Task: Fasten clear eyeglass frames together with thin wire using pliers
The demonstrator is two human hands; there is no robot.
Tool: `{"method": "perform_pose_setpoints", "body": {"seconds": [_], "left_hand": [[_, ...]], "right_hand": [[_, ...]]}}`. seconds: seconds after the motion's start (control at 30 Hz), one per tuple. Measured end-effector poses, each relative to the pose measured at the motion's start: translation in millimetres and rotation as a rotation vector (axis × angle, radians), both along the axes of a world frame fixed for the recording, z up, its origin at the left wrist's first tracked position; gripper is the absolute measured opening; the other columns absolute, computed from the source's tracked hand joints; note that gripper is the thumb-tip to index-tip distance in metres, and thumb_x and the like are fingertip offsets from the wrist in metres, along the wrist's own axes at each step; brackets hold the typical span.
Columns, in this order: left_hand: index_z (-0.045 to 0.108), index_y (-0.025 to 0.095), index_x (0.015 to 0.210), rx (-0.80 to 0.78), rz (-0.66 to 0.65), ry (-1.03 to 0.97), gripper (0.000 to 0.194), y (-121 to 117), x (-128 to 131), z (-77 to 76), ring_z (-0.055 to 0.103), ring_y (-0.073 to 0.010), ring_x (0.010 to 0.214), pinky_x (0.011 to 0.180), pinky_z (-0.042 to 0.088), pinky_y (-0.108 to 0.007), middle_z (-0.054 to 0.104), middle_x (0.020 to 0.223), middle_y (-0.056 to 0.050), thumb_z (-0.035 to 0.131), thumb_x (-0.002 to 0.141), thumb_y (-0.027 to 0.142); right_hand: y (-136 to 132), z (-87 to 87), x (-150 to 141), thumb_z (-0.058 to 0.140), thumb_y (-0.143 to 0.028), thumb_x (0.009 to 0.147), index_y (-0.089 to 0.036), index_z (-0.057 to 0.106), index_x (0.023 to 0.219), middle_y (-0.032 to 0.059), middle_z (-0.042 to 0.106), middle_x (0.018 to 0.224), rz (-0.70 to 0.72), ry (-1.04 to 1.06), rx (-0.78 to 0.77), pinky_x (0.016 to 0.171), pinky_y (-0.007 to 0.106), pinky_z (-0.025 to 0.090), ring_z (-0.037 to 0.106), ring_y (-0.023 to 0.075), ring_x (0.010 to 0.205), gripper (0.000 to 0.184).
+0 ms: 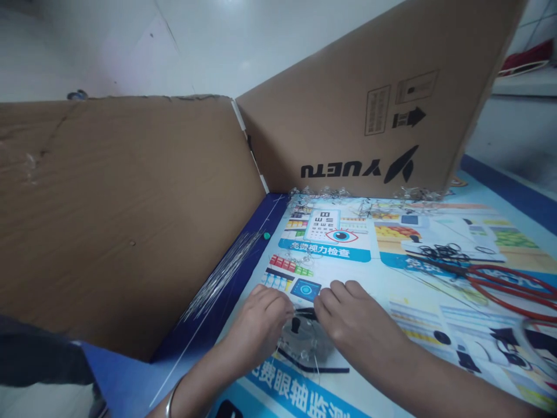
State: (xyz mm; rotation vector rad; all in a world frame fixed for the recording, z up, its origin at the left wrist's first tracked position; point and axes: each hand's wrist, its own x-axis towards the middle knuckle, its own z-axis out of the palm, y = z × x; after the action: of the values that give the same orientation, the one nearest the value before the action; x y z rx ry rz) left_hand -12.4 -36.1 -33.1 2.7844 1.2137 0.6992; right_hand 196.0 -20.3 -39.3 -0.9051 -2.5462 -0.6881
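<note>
A clear plastic bundle (304, 342) with black pieces is held at lower centre of the frame, on a printed mat (391, 278). It is pinched from the left by the left hand (261, 325) and from the right by the right hand (348, 322), fingers curled close together over it. Thin wires (221, 278) lie left of the hands, red loops (513, 287) at right. Cardboard walls (122, 215) stand behind.

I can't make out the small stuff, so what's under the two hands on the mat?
Between the left hand and right hand lies a clear plastic piece with thin black rods, on the printed mat. The fingers cover its edges.
</note>
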Motion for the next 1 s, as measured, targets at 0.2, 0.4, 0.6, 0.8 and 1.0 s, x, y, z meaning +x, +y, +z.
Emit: {"method": "perform_pose_setpoints", "body": {"seconds": [0.2,0.4,0.6,0.8,1.0], "left_hand": [[0.052,0.016,0.084,0.138,-0.002,0.047,0.017,-0.5,4.2,-3.1,0.048,-0.0153,0.067,0.064,0.033,-0.030,0.057,0.076,-0.003,0.037,0.087,0.007],[0.052,0.015,0.084,0.202,-0.040,0.050,0.020,0.5,3.4,-3.5,0.049,-0.0149,0.066,0.063,0.034,-0.030,0.059,0.076,-0.004,0.037,0.084,0.003],[0.052,0.015,0.087,0.178,-0.084,0.016,0.020,1.7,1.6,-3.0,0.050,-0.0138,0.068,0.063,0.036,-0.029,0.060,0.078,-0.004,0.036,0.084,0.002],[0.051,0.016,0.084,0.174,-0.067,0.024,0.017,0.8,4.1,-3.4,0.049,-0.0144,0.067,0.065,0.037,-0.029,0.058,0.074,-0.003,0.038,0.083,0.005],[0.050,0.016,0.083,0.172,-0.066,0.033,0.015,0.8,3.6,-5.0,0.047,-0.0145,0.065,0.064,0.037,-0.029,0.057,0.073,-0.003,0.038,0.085,0.008]], "right_hand": [[-0.6,-1.0,-1.5,0.064,-0.016,0.073,-0.017,0.060,0.072,0.0036,0.054,0.067,0.007,0.019,0.005,0.059,0.035,0.024,0.044,0.0201,0.065,0.004],[5.5,-5.0,1.0,0.066,-0.015,0.074,-0.018,0.058,0.070,0.0014,0.055,0.066,0.024,0.086,-0.066,0.060,0.033,0.022,0.045,0.0189,0.067,0.009],[7.4,-2.4,2.7,0.062,-0.015,0.078,-0.017,0.057,0.071,0.0016,0.055,0.067,0.019,0.055,-0.078,0.060,0.033,0.022,0.046,0.0180,0.068,0.010],[2.4,-0.8,1.0,0.062,-0.014,0.077,-0.017,0.058,0.072,0.0024,0.056,0.068,0.007,0.013,-0.063,0.060,0.034,0.022,0.047,0.0183,0.067,0.007],[1.2,-2.4,-1.2,0.066,-0.015,0.074,-0.016,0.060,0.071,0.0028,0.057,0.067,0.000,0.033,-0.057,0.059,0.034,0.024,0.048,0.0194,0.066,0.006]]}}
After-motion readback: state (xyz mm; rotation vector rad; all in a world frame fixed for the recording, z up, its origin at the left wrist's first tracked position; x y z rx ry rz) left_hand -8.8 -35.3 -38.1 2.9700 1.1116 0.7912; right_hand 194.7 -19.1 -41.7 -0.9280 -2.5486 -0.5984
